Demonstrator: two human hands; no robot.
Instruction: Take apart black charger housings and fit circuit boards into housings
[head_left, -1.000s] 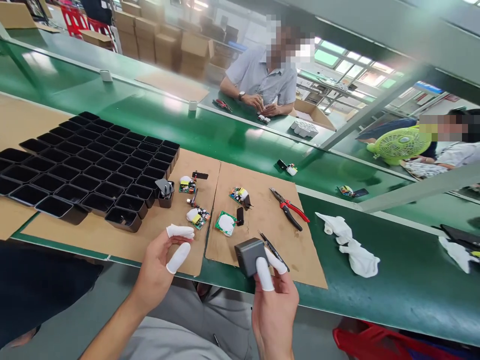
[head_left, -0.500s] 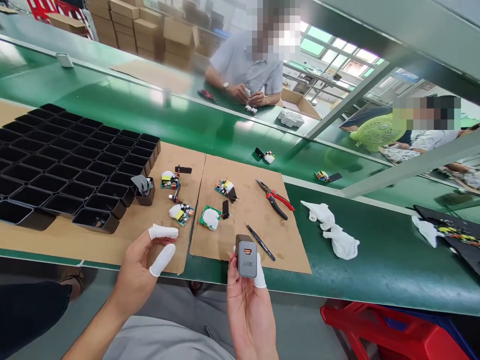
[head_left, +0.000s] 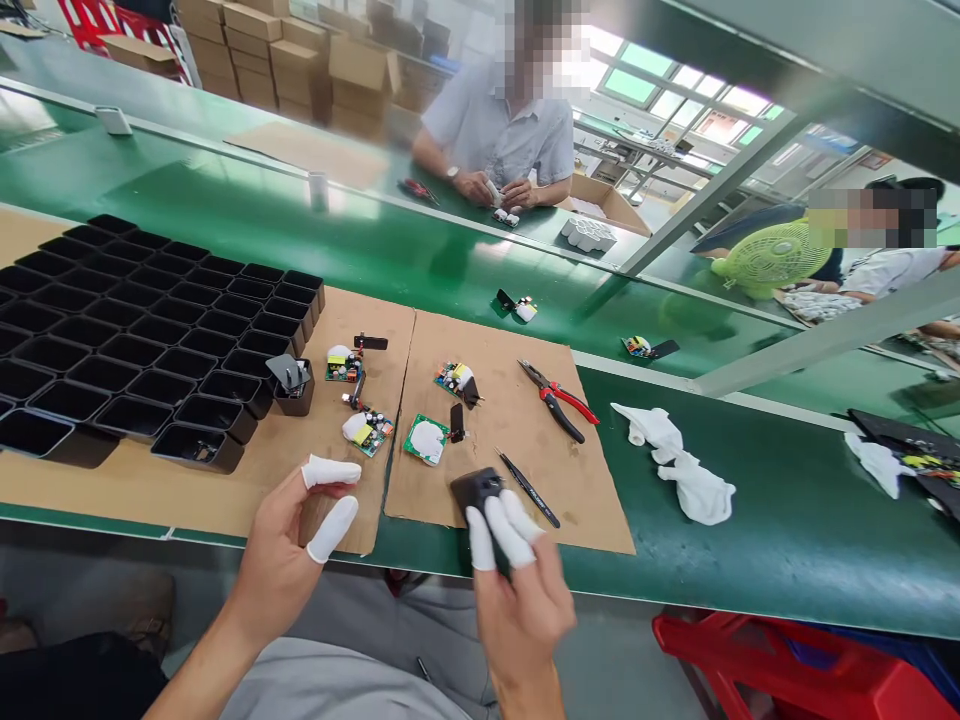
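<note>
Charger (head_left: 466,487), black, is clamped in the right hand (head_left: 523,600). The left hand (head_left: 281,540), thumb and forefinger apart, hovers near a circuit board (head_left: 369,434).

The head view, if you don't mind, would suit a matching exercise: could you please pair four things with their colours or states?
1. Needle-nose pliers
2. Tweezers
3. Right hand
4. Fan

A. Holds a black charger
B. Light green
C. Red-and-black handles
D. Slim and black, on brown cardboard

Pairs: 1-C, 2-D, 3-A, 4-B
</note>
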